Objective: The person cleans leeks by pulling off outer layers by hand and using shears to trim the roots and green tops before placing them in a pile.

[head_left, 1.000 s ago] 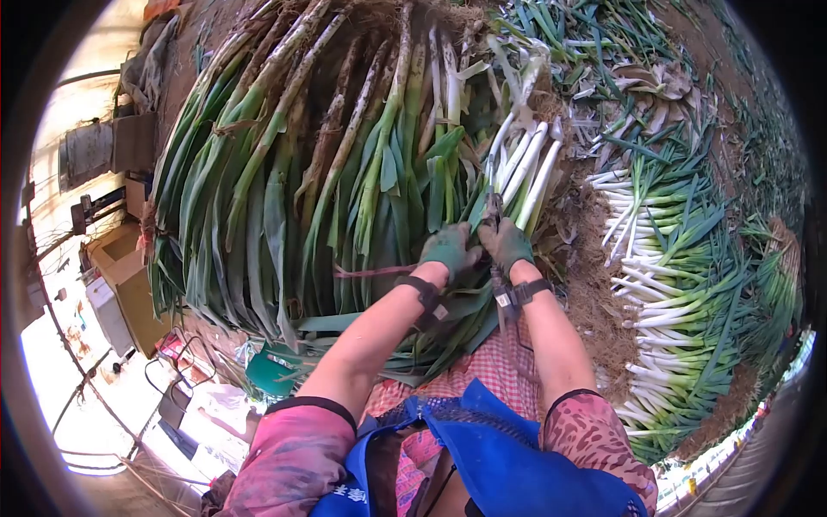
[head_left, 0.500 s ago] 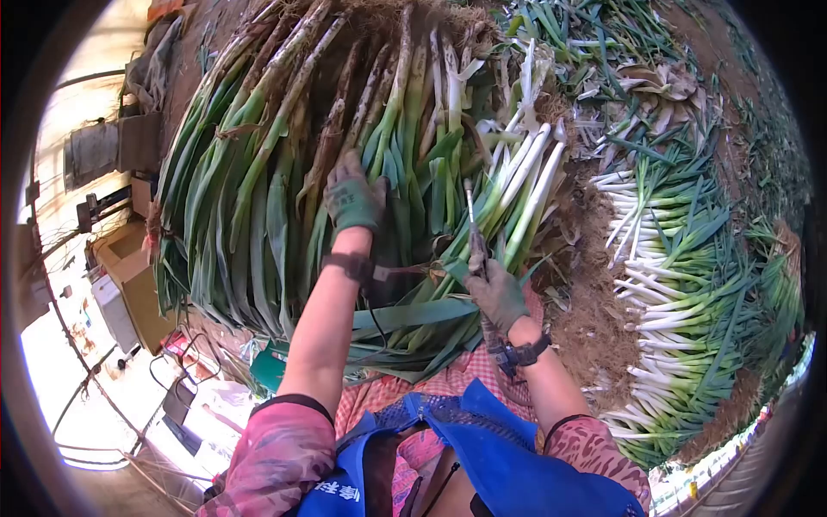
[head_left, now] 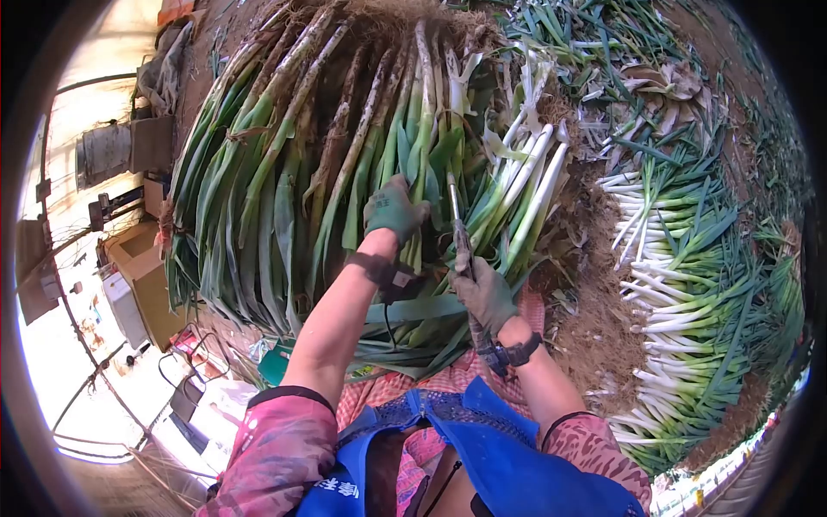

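**Left hand comes across the leek pile towards the tool**

The leek pile [head_left: 245, 198] takes up the middle and left of the view, roots away from the person, leaves towards them, many stems brown with dirt. It lies much as it does in the earlier frames. To the right, across a strip of soil [head_left: 603, 302], the leek row [head_left: 663, 323] runs towards the person, its white ends facing the pile. Between the two, at the pile's right edge, lie a few peeled leeks [head_left: 544, 185], their stems bare and white.

The left hand [head_left: 394, 211], gloved, is over leaves at the right of the pile, its fingers partly bent and the thumb out to the side. It seems to touch a leek there, but whether it grips one cannot be told. Half a second ago it is further left; a second ago it is close beside the other hand.

The right hand [head_left: 489, 297], also gloved, is closed around the handle of the tool [head_left: 456, 202], whose thin metal end points away from the person. That end now lies further left, over the pile, and no longer so near the peeled leeks. Both hands' attention thus appears to be on unpeeled leeks.
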A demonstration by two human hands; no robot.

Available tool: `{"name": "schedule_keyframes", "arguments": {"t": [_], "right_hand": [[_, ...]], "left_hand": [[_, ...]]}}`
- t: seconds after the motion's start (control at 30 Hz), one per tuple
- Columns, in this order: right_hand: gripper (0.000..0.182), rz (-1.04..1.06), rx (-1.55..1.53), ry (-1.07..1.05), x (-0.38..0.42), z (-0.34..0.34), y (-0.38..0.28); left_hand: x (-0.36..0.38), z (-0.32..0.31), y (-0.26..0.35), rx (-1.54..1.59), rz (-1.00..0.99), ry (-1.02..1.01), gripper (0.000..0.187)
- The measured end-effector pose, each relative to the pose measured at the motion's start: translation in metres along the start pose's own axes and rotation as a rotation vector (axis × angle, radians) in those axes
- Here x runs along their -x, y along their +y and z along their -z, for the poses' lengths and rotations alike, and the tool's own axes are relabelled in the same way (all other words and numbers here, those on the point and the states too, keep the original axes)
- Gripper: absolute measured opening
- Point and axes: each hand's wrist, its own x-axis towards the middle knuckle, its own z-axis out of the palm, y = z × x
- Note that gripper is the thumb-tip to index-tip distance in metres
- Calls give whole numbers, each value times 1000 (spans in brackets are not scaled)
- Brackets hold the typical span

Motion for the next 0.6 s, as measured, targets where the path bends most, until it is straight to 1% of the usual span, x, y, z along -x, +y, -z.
{"name": "schedule_keyframes", "arguments": {"t": [0.07, 0.1, 0.13, 0.17, 0.2, 0.3, 0.4, 0.43, 0.5, 0.6], "right_hand": [[27, 138, -94, 8, 19, -2, -18], [25, 102, 53, 14, 23, -6, -15], [26, 81, 34, -3, 24, -10, -8], [26, 60, 18, -19, 25, -14, 1], [27, 37, 5, -39, 27, -14, -1], [35, 134, 34, -46, 39, -12, -17], [36, 135, 224, 12, 44, -20, -7], [37, 128, 160, 17, 44, -22, -4], [39, 116, 30, 35, 43, -25, 0], [43, 108, 138, 22, 45, -23, -10]], "left_hand": [[24, 14, -1, 136, -45, -107, 55], [38, 9, -10, 220, -92, -79, 56], [44, 4, -23, 348, -65, -153, 57], [50, -9, -36, 414, -42, -181, 62], [58, -9, -35, 483, -15, -209, 67], [71, -8, -25, 266, 65, -165, 77], [65, -19, -31, 329, 8, -160, 83], [65, -23, -32, 340, -10, -100, 80], [69, -20, -31, 543, 17, -152, 74], [73, -27, -34, 769, 13, -260, 61]]}}
